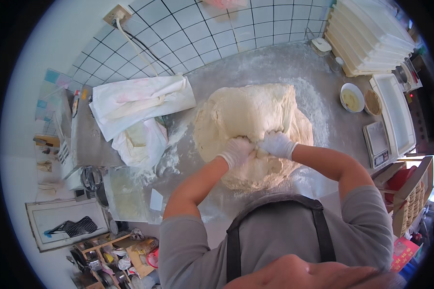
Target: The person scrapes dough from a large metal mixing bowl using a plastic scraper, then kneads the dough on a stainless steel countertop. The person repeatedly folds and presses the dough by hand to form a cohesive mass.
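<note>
A large mound of pale dough (255, 108) lies on the floured metal worktop (238, 67), its upper part smooth and folded over a rougher lower layer. Both my hands wear thin whitish gloves and are sunk into the middle of the mound. My left hand (238, 151) grips the dough with curled fingers, the fingertips hidden in it. Close beside it, my right hand (277, 144) has its fingers bent into the dough at the lower edge of the fold.
White cloth sacks (141, 104) lie at the left beside a metal machine (94, 137). A white scraper (156, 199) rests near the front edge. On the right are a white bowl (351, 97), a brown bowl (373, 102), a digital scale (376, 139), a white tray (390, 104) and stacked trays (365, 39).
</note>
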Demonstrator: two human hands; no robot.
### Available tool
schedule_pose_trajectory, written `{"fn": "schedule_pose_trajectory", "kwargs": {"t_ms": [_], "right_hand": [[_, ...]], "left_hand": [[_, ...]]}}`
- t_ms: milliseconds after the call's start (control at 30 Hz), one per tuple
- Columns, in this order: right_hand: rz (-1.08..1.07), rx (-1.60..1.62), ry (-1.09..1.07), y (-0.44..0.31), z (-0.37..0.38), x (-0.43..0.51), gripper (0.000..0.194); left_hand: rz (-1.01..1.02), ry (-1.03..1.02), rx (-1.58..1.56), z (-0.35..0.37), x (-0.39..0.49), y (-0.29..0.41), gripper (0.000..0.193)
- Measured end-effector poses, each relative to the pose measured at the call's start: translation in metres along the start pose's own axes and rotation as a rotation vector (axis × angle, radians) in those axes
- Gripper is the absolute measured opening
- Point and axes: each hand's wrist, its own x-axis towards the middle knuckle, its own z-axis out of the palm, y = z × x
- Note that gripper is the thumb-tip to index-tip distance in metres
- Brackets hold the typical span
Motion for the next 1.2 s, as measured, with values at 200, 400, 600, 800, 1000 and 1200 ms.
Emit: {"fn": "schedule_pose_trajectory", "kwargs": {"t_ms": [200,400,600,800,1000,1200], "right_hand": [[0.1,-0.074,0.018,-0.019,-0.038,-0.028,0.047],[0.113,0.15,0.388,0.001,-0.076,-0.039,0.067],[0.217,0.148,0.181,0.017,-0.035,0.014,0.074],[0.137,0.094,0.258,0.027,-0.005,0.012,0.073],[0.105,0.089,0.223,0.04,-0.004,0.021,0.078],[0.126,0.05,0.138,0.043,0.0,0.022,0.078]], "left_hand": [[-0.003,-0.031,0.034,-0.036,-0.036,0.019,0.039],[-0.127,0.665,-0.063,-0.058,-0.04,0.003,0.058],[-0.314,0.335,-0.107,-0.024,0.018,0.006,0.068],[-0.281,0.385,0.077,0.005,0.033,-0.002,0.069],[-0.327,0.281,0.051,0.002,0.042,-0.002,0.068],[-0.302,0.379,0.081,0.01,0.047,-0.005,0.068]]}}
